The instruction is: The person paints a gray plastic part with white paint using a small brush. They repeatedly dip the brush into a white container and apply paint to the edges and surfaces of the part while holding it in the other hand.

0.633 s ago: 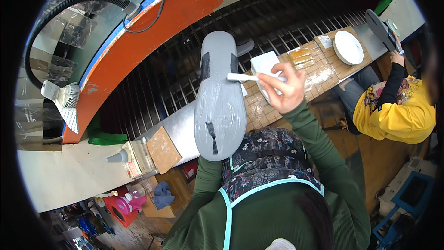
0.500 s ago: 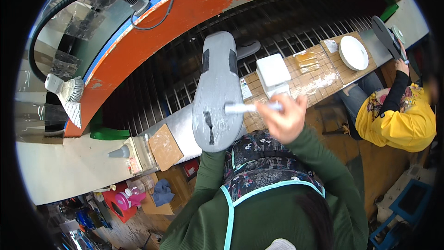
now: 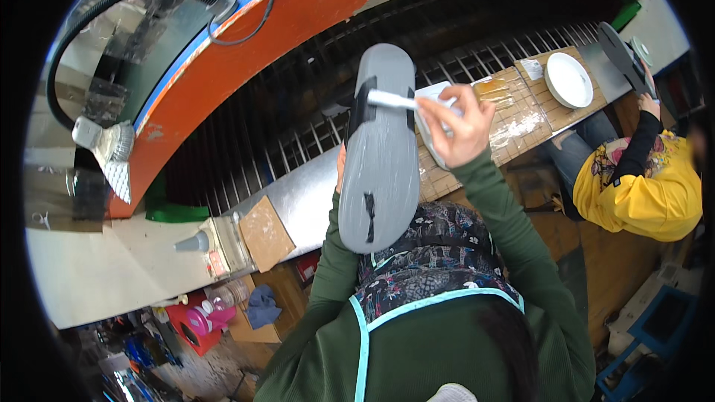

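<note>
A long grey shoe sole (image 3: 380, 179) with black patches at both sides of its waist and a black slit near its near end is held up before my body. My left hand (image 3: 340, 169) holds it from beneath and the left side; only a bit of the fingers shows past its edge. In my right hand (image 3: 463, 125) a white brush (image 3: 391, 100) is pinched by its handle, fingers closed. The brush head lies across the upper part of the sole, next to the left black patch. Wet-looking streaks run over the sole. A white container (image 3: 432, 94) is partly hidden behind my right hand.
Beyond the bench runs a rack of metal bars (image 3: 272, 156) under an orange arch (image 3: 167, 145). A white bowl (image 3: 568, 80) rests on a tan board at right. A co-worker in yellow (image 3: 640, 186) holds a dark sole (image 3: 622, 56). A brown board (image 3: 266, 234) lies at left.
The sole has moved right and turned more upright. My right hand has carried the brush from the sole's near half up to its waist. Left fingers now show at the edge.
</note>
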`<state>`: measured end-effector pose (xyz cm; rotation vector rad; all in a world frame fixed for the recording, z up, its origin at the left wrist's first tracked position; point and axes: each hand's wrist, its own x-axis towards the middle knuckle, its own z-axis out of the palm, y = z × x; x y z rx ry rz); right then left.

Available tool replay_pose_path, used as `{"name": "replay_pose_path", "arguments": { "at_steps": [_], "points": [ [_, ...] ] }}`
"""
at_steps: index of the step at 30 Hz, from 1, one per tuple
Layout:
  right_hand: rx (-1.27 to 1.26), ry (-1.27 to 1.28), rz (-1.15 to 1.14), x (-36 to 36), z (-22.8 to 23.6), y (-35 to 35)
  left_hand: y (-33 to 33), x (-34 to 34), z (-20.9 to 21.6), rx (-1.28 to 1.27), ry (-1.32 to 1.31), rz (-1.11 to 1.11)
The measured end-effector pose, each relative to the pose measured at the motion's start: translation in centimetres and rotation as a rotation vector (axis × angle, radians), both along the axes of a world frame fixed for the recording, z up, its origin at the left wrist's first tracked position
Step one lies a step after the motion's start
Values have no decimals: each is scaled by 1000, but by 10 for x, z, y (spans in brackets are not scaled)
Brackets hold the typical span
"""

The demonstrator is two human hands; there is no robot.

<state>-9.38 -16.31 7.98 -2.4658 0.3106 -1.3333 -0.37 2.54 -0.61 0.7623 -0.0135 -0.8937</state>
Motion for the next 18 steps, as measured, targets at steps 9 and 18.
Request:
{"name": "replay_pose_path", "arguments": {
  "at_steps": [9,18],
  "points": [
    [419,195,438,-73,-26,56,26,34,-45,-41,-353,164],
    [856,229,477,-61,-48,34,16,40,8,351,-509,585]
  ]
}}
